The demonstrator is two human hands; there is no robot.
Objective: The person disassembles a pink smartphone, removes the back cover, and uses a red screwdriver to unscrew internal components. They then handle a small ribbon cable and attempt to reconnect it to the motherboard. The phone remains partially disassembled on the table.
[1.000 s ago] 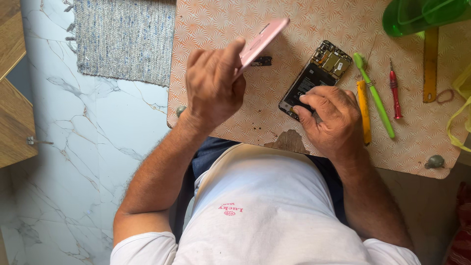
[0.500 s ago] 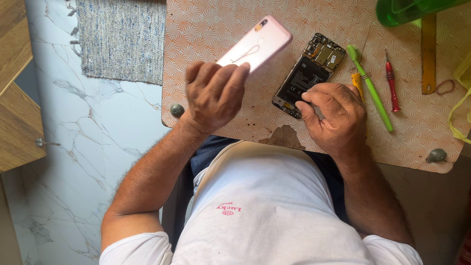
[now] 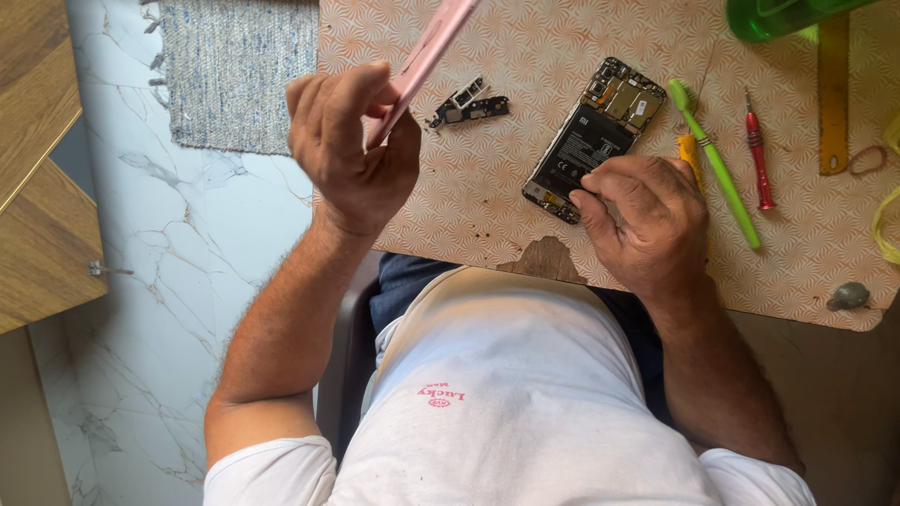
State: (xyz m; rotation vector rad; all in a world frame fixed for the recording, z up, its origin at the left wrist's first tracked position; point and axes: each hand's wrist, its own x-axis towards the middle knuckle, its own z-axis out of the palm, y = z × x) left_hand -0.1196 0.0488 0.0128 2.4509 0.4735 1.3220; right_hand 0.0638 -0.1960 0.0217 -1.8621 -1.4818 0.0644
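Note:
My left hand (image 3: 352, 150) is raised above the table's left side and grips a pink phone back cover (image 3: 427, 52), seen edge-on and tilted up to the right. An opened phone (image 3: 591, 136) with its black battery and circuit board exposed lies flat on the patterned table (image 3: 487, 197). On the phone's near corner rests my right hand (image 3: 647, 220), curled, with a thin tool between the fingers. Two small black phone parts (image 3: 467, 105) lie on the table between the hands.
Right of the phone lie a green toothbrush (image 3: 714, 164), a small yellow tool (image 3: 689, 150), a red screwdriver (image 3: 757, 155) and a yellow ruler (image 3: 832, 94). A green container (image 3: 778, 14) stands at the far edge. Marble floor, a grey rug (image 3: 239, 70) and a wooden cabinet (image 3: 42, 159) are on the left.
My left hand has turned the pink cover from flat-on to edge-on and lifted it. The two small black parts now show on the table. My right hand stays on the phone.

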